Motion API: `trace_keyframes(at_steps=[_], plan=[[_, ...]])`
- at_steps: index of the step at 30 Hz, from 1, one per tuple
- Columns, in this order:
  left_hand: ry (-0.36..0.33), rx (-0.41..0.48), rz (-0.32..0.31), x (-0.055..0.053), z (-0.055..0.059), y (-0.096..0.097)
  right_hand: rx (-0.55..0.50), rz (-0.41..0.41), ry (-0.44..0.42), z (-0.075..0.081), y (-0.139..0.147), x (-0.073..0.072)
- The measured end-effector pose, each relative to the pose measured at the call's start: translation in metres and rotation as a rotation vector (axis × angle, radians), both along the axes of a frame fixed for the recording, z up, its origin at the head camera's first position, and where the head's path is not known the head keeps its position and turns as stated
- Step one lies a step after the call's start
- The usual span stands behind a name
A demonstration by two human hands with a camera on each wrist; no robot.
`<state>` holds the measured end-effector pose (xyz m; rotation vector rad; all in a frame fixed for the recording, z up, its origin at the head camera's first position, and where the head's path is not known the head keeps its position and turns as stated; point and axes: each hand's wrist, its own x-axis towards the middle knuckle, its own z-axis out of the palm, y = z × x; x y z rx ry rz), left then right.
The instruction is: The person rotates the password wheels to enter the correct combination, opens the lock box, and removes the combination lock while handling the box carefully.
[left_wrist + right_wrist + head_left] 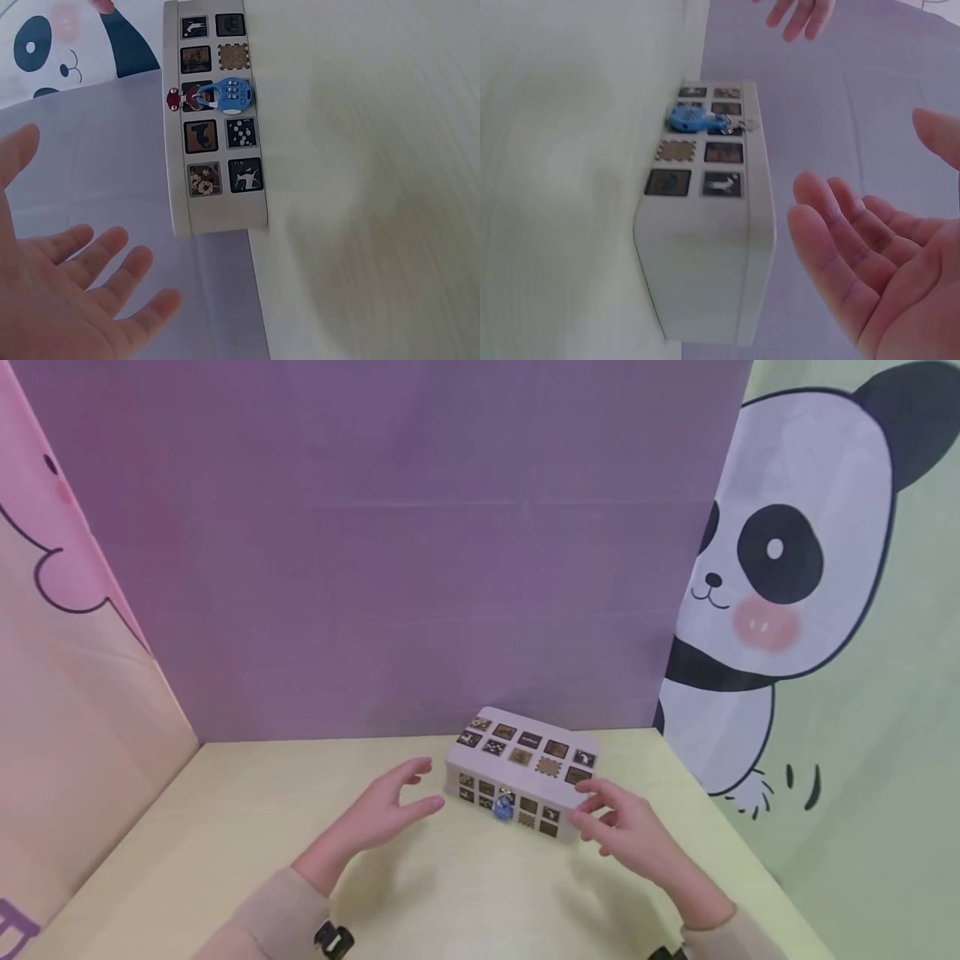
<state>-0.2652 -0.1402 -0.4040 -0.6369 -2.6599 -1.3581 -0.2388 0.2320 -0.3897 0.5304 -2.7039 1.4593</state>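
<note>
A white box (pixel 491 766) with rows of small dark square pictures on its lid and front stands at the back of the table, turned at an angle. A blue combination padlock (pixel 234 96) hangs from the metal clasp (pixel 187 97) on its front. Left of the box, my left hand (pixel 390 806) hovers with fingers spread, apart from it and holding nothing. My right hand (pixel 626 827) is at the box's right front corner, its fingers loosely bent; the right wrist view shows the palm facing the box with a gap between them.
The pale wooden table (pixel 480 893) meets a purple cloth backdrop (pixel 375 568) just behind the box. A panel with a panda picture (pixel 817 635) stands on the right, and a panel with a pink cartoon figure (pixel 71 577) on the left.
</note>
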Motion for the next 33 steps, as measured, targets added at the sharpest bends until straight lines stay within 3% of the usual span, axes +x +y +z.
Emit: trace_keyframes(at_steps=[11, 22, 33], plan=[[-0.101, 0.016, -0.023, -0.007, -0.008, 0.020, 0.001, 0.130, -0.084, -0.018, -0.013, -0.002], [-0.148, -0.035, -0.065, -0.016, -0.015, 0.033, 0.066, 0.183, -0.180, -0.034, -0.026, -0.008], [-0.152, -0.097, -0.078, -0.025, -0.019, 0.039, 0.096, 0.217, -0.198, -0.038, -0.038, -0.016]])
